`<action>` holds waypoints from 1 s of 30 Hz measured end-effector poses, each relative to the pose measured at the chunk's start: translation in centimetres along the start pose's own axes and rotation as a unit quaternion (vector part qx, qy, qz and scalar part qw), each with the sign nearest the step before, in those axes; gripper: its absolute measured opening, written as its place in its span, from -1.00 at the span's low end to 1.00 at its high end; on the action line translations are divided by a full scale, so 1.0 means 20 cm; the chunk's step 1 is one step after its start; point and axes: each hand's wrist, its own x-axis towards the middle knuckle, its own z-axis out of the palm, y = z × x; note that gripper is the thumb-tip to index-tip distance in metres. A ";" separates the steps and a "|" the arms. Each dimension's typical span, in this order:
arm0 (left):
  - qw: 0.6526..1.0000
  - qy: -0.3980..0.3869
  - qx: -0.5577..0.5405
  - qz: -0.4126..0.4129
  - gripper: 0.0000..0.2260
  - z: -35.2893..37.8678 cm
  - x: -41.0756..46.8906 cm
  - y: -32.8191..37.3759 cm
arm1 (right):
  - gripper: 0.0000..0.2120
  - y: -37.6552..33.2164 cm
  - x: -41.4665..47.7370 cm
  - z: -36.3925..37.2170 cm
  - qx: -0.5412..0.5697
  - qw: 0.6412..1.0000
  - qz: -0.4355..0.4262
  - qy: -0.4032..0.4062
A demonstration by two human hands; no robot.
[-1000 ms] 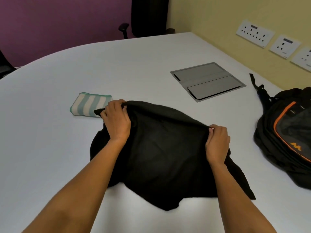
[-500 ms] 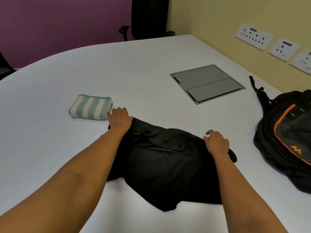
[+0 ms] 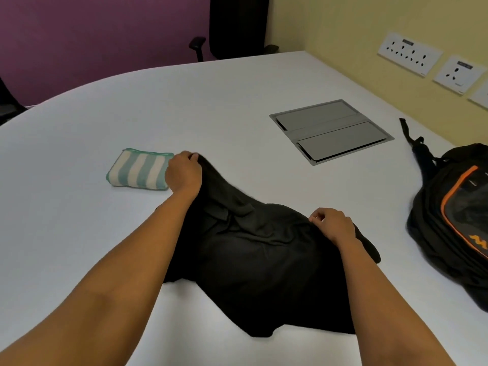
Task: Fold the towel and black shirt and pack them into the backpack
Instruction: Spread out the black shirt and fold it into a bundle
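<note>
Gripping the black shirt [image 3: 258, 260] at its far edge, the left hand [image 3: 183, 171] has its fingers curled round a corner of the cloth, just beside the folded striped towel [image 3: 137, 169]. The right hand [image 3: 332, 225] seems to pinch the same edge on the side nearer the backpack [image 3: 454, 223]. The shirt lies crumpled on the white table [image 3: 132, 101] in front of the person, between towel and backpack.

I judge the cloth to be light, soft and limp. It will keep no shape alone, it will sag between two holding points, and it should slide easily on the smooth table. The best places to hold it are the shoulders or the hem corners, both at once, so that a fold line stays straight. The towel is already a compact block, probably easy to lift with one hand.

For room, open table lies behind the shirt as far as the grey cable hatch [image 3: 331, 130]. The near table edge is not visible. The backpack lies to the right, apart from the shirt and close to the wall.
</note>
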 end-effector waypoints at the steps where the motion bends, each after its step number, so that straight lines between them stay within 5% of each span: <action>1: 0.997 0.034 -0.074 0.008 -0.71 -0.03 -0.03 0.01 | -0.84 0.00 -0.01 0.00 -0.008 1.000 0.004 -0.007; 5: 0.955 0.047 -0.274 0.103 -0.75 -0.12 -0.15 0.07 | -0.84 -0.02 -0.02 -0.02 -0.015 0.997 0.032 -0.068; 8: 0.931 -0.035 -0.317 0.177 -0.84 -0.15 -0.22 0.11 | -0.78 -0.18 0.01 -0.10 0.200 0.980 0.007 -0.024; 10: 0.922 -0.089 -0.319 0.202 -0.89 -0.15 -0.25 0.12 | -0.70 -0.36 0.04 -0.20 0.374 0.927 -0.025 0.003; 12: 0.913 -0.141 -0.310 0.226 -0.91 -0.13 -0.26 0.12 | -0.58 -0.56 0.07 -0.31 0.432 0.899 -0.068 -0.033; 16: 0.894 -0.233 -0.278 0.262 -0.89 -0.12 -0.27 0.14 | -0.40 -0.90 0.13 -0.42 0.252 0.937 -0.115 -0.214; 20: 0.892 -0.285 -0.259 0.237 -0.87 -0.11 -0.25 0.12 | -0.73 -1.06 0.15 -0.42 0.027 0.947 -0.131 -0.292; 24: 0.898 -0.297 -0.244 0.213 -0.88 -0.13 -0.23 0.09 | -0.94 -1.08 0.14 -0.35 0.067 0.952 -0.100 -0.283; 27: 0.937 -0.140 -0.299 0.118 -0.76 -0.12 -0.12 0.03 | -0.90 -1.05 0.14 -0.30 0.204 0.956 -0.079 -0.194; 30: 0.981 -0.164 -0.104 0.031 -0.67 -0.05 0.04 -0.11 | -0.80 -1.01 0.11 -0.30 0.282 0.950 -0.098 -0.093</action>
